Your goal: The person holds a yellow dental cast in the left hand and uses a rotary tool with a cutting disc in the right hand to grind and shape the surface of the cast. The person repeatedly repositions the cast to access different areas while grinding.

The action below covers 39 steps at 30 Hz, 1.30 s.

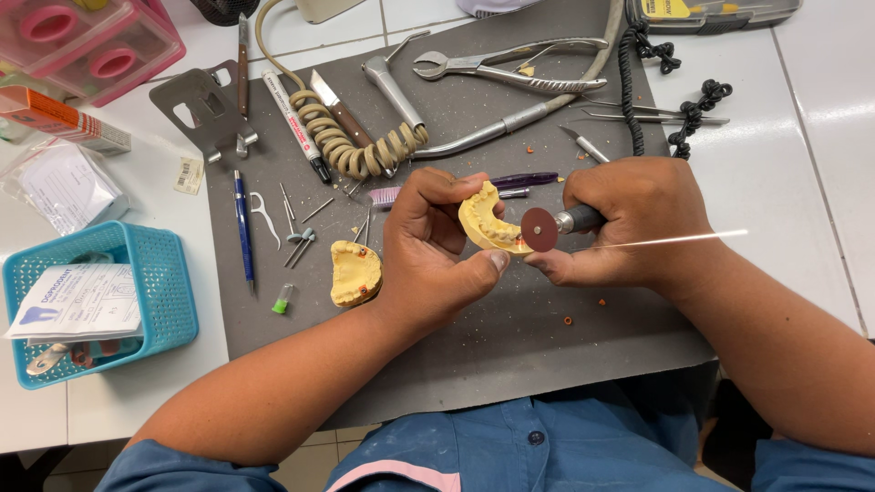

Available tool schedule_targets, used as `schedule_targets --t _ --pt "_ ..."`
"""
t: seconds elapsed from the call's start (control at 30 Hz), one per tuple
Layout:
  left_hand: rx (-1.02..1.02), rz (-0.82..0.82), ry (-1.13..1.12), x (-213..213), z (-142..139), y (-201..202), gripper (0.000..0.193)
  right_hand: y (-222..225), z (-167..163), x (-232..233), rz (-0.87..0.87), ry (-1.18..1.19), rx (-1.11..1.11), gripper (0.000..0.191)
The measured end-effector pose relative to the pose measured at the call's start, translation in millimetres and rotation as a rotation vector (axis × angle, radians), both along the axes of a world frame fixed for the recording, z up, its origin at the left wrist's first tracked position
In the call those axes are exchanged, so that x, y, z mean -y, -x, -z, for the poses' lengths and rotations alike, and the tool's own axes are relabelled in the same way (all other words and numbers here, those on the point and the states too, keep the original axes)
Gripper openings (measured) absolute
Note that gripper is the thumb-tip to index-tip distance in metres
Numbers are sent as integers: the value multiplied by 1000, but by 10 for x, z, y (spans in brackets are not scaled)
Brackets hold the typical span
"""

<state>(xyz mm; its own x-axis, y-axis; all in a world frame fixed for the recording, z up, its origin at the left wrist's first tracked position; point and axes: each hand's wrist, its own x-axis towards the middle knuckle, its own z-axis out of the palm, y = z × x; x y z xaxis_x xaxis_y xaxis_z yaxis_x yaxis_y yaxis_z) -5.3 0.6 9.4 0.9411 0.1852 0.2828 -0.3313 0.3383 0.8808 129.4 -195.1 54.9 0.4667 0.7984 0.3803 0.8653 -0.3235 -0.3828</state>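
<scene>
My left hand [433, 246] grips a yellow plaster dental cast [483, 219] over the grey mat [510, 337], thumb under it and fingers curled over its top. My right hand [629, 228] holds a rotary handpiece [576, 220] whose dark red disc [540, 230] touches the cast's right edge. The two hands press together at the thumbs. A second yellow dental cast [355, 271] lies on the mat just left of my left wrist.
Pliers [506, 66], a coiled beige hose [355, 146], a black coiled cord [633, 82], tweezers [652, 114], pens and small burs lie on the mat. A teal basket [164, 292] with papers stands left, pink boxes [91, 41] at far left. Orange crumbs dot the mat.
</scene>
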Motion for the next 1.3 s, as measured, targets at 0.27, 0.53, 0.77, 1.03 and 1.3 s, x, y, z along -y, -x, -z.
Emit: schedule_targets --t 0.27,0.53,0.77,1.03,1.3 --pt "-2 5 16 -3 -3 4 50 -10 8 13 -12 -33 -18 64" --pt "10 3 4 -6 0 2 50 -3 6 12 7 -11 -45 65" --pt "0 4 13 0 -4 5 51 6 -3 2 9 -13 -51 64" --pt "2 13 28 -4 6 1 48 3 -5 0 8 -17 -46 65" --pt "-54 11 31 -12 8 -11 47 -10 0 7 15 -23 -62 65"
